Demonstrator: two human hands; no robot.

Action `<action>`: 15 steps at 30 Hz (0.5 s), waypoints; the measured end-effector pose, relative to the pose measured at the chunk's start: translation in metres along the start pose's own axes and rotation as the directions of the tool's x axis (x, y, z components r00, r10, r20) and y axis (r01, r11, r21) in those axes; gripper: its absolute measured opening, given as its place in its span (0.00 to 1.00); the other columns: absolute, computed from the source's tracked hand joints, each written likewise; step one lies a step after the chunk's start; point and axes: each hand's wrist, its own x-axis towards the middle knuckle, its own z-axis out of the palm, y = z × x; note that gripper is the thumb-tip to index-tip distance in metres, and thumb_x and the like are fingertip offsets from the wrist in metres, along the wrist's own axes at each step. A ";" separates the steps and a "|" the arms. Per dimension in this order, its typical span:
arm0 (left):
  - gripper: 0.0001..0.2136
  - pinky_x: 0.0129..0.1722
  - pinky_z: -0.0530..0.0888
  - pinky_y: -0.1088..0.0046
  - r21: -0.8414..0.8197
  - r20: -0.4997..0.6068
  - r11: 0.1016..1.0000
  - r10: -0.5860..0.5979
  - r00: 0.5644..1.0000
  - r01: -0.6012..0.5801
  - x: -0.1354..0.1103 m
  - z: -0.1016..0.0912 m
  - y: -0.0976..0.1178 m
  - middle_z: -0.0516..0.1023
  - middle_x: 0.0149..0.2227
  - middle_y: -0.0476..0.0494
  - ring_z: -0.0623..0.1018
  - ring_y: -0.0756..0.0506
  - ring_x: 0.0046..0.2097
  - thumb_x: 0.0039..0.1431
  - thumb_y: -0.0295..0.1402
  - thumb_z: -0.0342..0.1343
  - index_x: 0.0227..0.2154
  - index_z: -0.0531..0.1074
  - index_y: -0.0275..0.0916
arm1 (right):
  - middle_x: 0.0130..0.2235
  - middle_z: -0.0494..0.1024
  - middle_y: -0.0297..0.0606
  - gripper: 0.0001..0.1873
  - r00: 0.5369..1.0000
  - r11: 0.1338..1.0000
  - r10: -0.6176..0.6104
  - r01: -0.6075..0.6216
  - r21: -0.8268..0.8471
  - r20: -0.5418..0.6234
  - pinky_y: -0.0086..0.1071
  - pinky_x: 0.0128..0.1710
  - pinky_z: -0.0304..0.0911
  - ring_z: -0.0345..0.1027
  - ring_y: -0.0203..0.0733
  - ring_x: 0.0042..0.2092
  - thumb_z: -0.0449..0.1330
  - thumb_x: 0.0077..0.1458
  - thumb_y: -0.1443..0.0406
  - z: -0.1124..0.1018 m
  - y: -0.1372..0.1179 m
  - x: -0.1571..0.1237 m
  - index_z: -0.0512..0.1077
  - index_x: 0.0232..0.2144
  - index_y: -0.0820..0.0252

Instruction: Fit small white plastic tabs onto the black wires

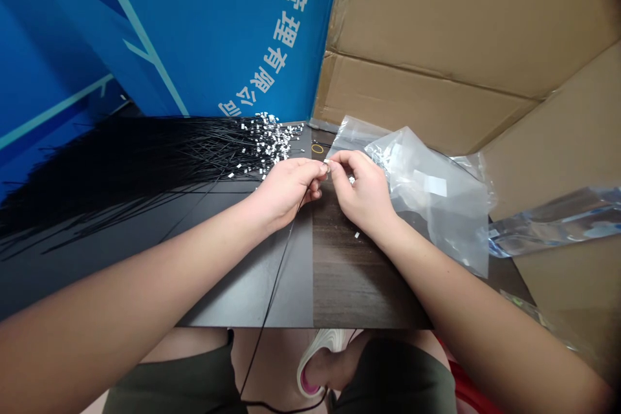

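Note:
My left hand [290, 189] and my right hand [361, 193] meet above the middle of a dark table [334, 272], fingertips pinched together. Between them sits a tiny white connector [326, 164] at the end of a thin black wire [274, 284] that runs down from my left hand and off the table's near edge. A large bundle of black wires [121, 165] with white connector tips [269, 139] lies fanned across the table to the left. A loose white piece [357, 234] lies beside my right wrist.
A clear plastic bag [427, 194] lies just right of my hands. A second clear bag [553, 220] lies farther right. Cardboard walls [436, 32] stand behind and to the right, a blue printed board [194, 26] behind left. A yellow rubber band [317, 149] lies near the back.

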 end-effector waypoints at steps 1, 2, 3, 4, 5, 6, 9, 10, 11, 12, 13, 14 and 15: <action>0.08 0.29 0.67 0.73 -0.028 0.005 1.000 -0.002 1.000 0.002 -0.001 0.001 0.001 0.67 0.25 0.51 0.65 0.53 0.28 0.52 0.28 0.64 0.21 0.72 0.36 | 0.38 0.81 0.38 0.06 1.000 1.000 -0.005 0.005 0.003 -0.005 0.39 0.42 0.68 0.72 0.43 0.38 0.58 0.68 0.65 0.000 0.000 0.000 0.73 0.37 0.55; 0.07 0.29 0.67 0.74 -0.055 0.008 0.998 -0.006 1.000 0.007 -0.001 0.001 0.001 0.67 0.26 0.51 0.65 0.53 0.29 0.52 0.28 0.64 0.22 0.72 0.36 | 0.38 0.81 0.37 0.06 1.000 1.000 -0.011 0.011 0.008 -0.012 0.38 0.42 0.68 0.73 0.43 0.39 0.58 0.68 0.65 0.000 0.000 0.000 0.73 0.37 0.55; 0.06 0.29 0.68 0.74 -0.080 0.009 0.997 -0.013 1.000 0.013 -0.002 0.002 0.002 0.68 0.27 0.50 0.66 0.53 0.29 0.52 0.27 0.64 0.23 0.73 0.35 | 0.38 0.81 0.37 0.06 1.000 1.000 -0.019 0.019 0.013 -0.018 0.38 0.42 0.68 0.73 0.43 0.39 0.58 0.68 0.65 0.000 0.000 0.000 0.73 0.37 0.55; 0.06 0.29 0.68 0.74 -0.104 0.009 0.994 -0.022 1.000 0.022 -0.003 0.003 0.002 0.68 0.28 0.50 0.66 0.53 0.29 0.53 0.27 0.64 0.24 0.73 0.35 | 0.38 0.81 0.37 0.06 0.999 0.999 -0.027 0.027 0.018 -0.025 0.38 0.43 0.68 0.73 0.43 0.39 0.58 0.69 0.66 0.000 0.000 -0.001 0.73 0.37 0.55; 0.05 0.29 0.68 0.75 -0.125 0.007 0.992 -0.033 0.999 0.034 -0.003 0.003 0.003 0.68 0.28 0.50 0.66 0.53 0.30 0.53 0.26 0.64 0.25 0.74 0.34 | 0.38 0.81 0.38 0.06 0.999 0.999 -0.033 0.033 0.020 -0.031 0.39 0.43 0.68 0.73 0.43 0.40 0.57 0.69 0.66 0.000 0.000 -0.001 0.74 0.38 0.55; 0.04 0.29 0.68 0.75 -0.144 0.007 0.988 -0.045 0.999 0.046 -0.003 0.004 0.004 0.68 0.29 0.50 0.66 0.54 0.30 0.53 0.25 0.64 0.26 0.74 0.33 | 0.39 0.81 0.38 0.06 0.999 0.999 -0.038 0.039 0.020 -0.035 0.39 0.43 0.68 0.73 0.43 0.40 0.57 0.69 0.66 0.000 -0.001 -0.001 0.74 0.38 0.54; 0.03 0.29 0.68 0.76 -0.193 0.020 0.979 -0.069 0.997 0.071 -0.004 0.005 0.004 0.69 0.29 0.50 0.66 0.54 0.29 0.52 0.25 0.64 0.28 0.74 0.33 | 0.40 0.81 0.38 0.06 0.998 0.999 -0.048 0.049 0.022 -0.044 0.40 0.44 0.68 0.73 0.44 0.41 0.57 0.69 0.65 0.000 0.000 -0.001 0.73 0.39 0.54; 0.04 0.29 0.68 0.76 -0.206 0.028 0.976 -0.070 0.997 0.075 -0.004 0.004 0.004 0.69 0.29 0.50 0.66 0.54 0.29 0.52 0.25 0.64 0.28 0.74 0.33 | 0.40 0.81 0.38 0.06 0.998 0.998 -0.052 0.053 0.024 -0.048 0.40 0.44 0.68 0.74 0.44 0.41 0.57 0.69 0.65 0.000 0.000 -0.001 0.74 0.39 0.54; 0.04 0.29 0.68 0.77 -0.217 0.038 0.973 -0.068 0.997 0.075 -0.004 0.004 0.004 0.69 0.29 0.50 0.66 0.55 0.29 0.52 0.25 0.64 0.28 0.74 0.33 | 0.40 0.81 0.38 0.06 0.997 0.998 -0.056 0.058 0.025 -0.051 0.40 0.44 0.68 0.74 0.44 0.41 0.57 0.69 0.65 0.000 0.000 -0.001 0.74 0.39 0.54; 0.05 0.30 0.68 0.77 -0.226 0.045 0.971 -0.065 0.997 0.074 -0.004 0.004 0.004 0.69 0.29 0.50 0.66 0.55 0.29 0.52 0.25 0.65 0.28 0.74 0.33 | 0.40 0.82 0.38 0.06 0.997 0.998 -0.061 0.063 0.024 -0.054 0.41 0.44 0.68 0.74 0.44 0.42 0.57 0.69 0.65 0.000 0.000 -0.001 0.74 0.39 0.54; 0.05 0.30 0.68 0.77 -0.230 0.050 0.970 -0.063 0.997 0.073 -0.005 0.004 0.004 0.69 0.29 0.51 0.66 0.55 0.29 0.52 0.25 0.65 0.28 0.74 0.33 | 0.40 0.82 0.38 0.06 0.996 0.998 -0.064 0.066 0.023 -0.058 0.41 0.44 0.68 0.74 0.44 0.42 0.57 0.69 0.65 0.000 -0.001 -0.001 0.74 0.39 0.54; 0.05 0.30 0.68 0.77 -0.231 0.053 0.970 -0.061 0.997 0.071 -0.005 0.004 0.004 0.69 0.29 0.51 0.66 0.55 0.29 0.52 0.25 0.65 0.28 0.73 0.33 | 0.40 0.82 0.38 0.06 0.996 0.997 -0.068 0.069 0.020 -0.061 0.41 0.45 0.68 0.74 0.44 0.42 0.57 0.69 0.65 0.000 -0.001 -0.001 0.74 0.39 0.54; 0.05 0.30 0.68 0.77 -0.230 0.054 0.971 -0.058 0.997 0.069 -0.005 0.004 0.005 0.69 0.29 0.51 0.66 0.55 0.29 0.52 0.25 0.65 0.28 0.73 0.33 | 0.40 0.82 0.38 0.06 0.996 0.997 -0.071 0.072 0.017 -0.063 0.41 0.45 0.68 0.74 0.44 0.42 0.57 0.69 0.65 0.000 -0.001 0.000 0.74 0.39 0.54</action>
